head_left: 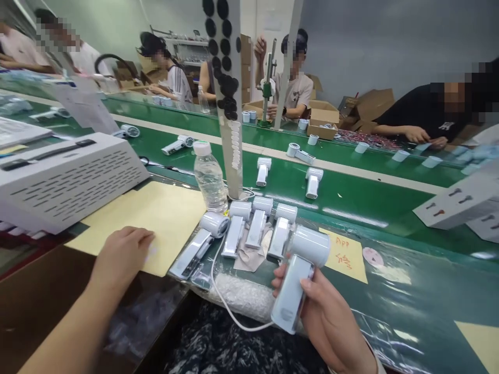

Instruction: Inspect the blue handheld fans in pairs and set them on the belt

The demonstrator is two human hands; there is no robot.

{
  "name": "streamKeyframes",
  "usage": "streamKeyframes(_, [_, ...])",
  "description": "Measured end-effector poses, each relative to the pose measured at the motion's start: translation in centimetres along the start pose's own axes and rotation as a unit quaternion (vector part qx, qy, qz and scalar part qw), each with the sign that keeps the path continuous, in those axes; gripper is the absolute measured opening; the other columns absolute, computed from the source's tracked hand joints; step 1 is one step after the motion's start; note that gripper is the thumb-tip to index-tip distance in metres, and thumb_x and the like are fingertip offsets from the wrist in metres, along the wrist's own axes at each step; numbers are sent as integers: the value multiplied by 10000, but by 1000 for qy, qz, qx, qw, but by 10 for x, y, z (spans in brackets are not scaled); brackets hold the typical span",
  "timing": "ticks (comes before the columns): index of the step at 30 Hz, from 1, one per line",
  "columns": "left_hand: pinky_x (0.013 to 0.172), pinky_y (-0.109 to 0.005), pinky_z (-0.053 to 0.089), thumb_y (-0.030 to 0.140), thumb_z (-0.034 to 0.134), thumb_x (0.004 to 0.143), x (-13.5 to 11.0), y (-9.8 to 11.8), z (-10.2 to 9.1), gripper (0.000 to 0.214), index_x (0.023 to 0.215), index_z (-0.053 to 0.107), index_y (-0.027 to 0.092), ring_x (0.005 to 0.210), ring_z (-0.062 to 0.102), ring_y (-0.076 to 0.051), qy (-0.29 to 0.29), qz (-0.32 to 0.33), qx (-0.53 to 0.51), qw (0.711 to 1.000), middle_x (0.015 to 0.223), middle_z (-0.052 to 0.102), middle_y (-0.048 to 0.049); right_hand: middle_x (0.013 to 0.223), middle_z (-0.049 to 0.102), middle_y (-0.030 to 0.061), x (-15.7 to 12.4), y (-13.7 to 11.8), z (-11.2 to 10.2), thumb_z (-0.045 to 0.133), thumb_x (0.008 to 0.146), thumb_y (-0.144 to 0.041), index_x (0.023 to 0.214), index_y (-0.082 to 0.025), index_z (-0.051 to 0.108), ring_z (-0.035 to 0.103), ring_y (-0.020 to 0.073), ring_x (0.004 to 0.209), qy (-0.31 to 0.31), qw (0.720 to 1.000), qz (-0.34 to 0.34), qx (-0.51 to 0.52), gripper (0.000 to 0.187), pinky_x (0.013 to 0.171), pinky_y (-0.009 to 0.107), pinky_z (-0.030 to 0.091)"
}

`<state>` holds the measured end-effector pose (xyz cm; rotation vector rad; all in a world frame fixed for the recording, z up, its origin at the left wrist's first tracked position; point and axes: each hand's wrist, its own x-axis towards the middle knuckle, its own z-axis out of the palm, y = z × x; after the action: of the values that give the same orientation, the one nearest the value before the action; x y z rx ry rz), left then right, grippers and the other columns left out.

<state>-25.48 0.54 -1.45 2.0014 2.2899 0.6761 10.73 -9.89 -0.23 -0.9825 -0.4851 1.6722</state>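
Observation:
My right hand is wrapped around the handle of a light-blue handheld fan, its round head upward. A white cable runs to the fan's lower end. My left hand hovers at the yellow sheet, fingers curled together; a small pale patch shows by the fingertips, too blurred to name. Between my hands, several similar fans lie side by side on the bench, among them one at the left with its side buttons showing. Crumpled paper lies under the middle ones.
A water bottle stands by a pole behind the fans. At left sits a vented white box. More fans lie on the green conveyor. Bubble wrap rests at the bench edge. Several people work across the line.

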Motion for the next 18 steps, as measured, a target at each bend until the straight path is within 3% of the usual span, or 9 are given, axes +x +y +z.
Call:
streamKeyframes(4, [850,-551,453,370,440,742,-7,27,-4,194,592,505,266,838,591,-389,27,-6,3,1000,763,617,-158,1017,742,68,1,-1,5,785,741,-454,1058,-222,698,664,246,924,-20,1000,4,18,403,780,338,513])
streamKeyframes(7, [889,-531,457,482,534,774,-27,78,-10,246,721,606,253,885,581,-339,66,-35,-105,992,956,640,-109,1024,744,77,0,1,8,738,783,-494,1072,-219,682,667,249,941,-29,999,2,36,403,778,334,508])
streamKeyframes(8, [859,-487,485,500,589,759,-38,98,-10,245,721,623,261,858,583,-306,53,-25,-203,977,917,637,-72,1027,745,77,-1,1,9,716,805,-495,1075,-218,678,668,246,941,-30,999,-3,41,389,774,331,507])
streamKeyframes(10, [862,-441,512,489,633,757,-60,137,-9,242,662,642,267,867,594,-278,-56,41,-388,919,860,619,-46,1026,745,72,-4,3,13,686,831,-485,1065,-218,676,669,239,930,-33,998,-15,51,355,769,325,508])
streamKeyframes(11, [879,-440,519,477,654,752,-70,154,-6,244,633,664,264,883,606,-276,-133,65,-431,890,905,614,-55,1021,745,67,-5,4,15,684,832,-480,1054,-219,675,668,238,927,-35,998,-21,53,342,775,327,508])
streamKeyframes(13, [912,-450,520,465,685,737,-87,179,1,247,604,682,256,954,611,-293,-208,88,-485,845,1001,590,-78,1007,743,54,-9,4,21,698,818,-459,1052,-228,667,662,245,938,-41,997,-34,56,330,804,342,507])
streamKeyframes(15, [933,-466,513,440,700,727,-97,191,9,237,590,675,247,992,605,-304,-235,97,-492,832,1063,559,-93,1003,740,42,-10,3,25,717,796,-433,1075,-241,648,653,254,969,-46,996,-49,58,346,852,363,498])
streamKeyframes(18, [913,-454,517,373,710,712,-100,195,22,230,578,587,231,1038,584,-308,-221,111,-463,851,1071,544,-94,998,734,29,-9,5,26,736,771,-420,1103,-248,621,650,252,984,-41,996,-61,59,391,905,386,483])
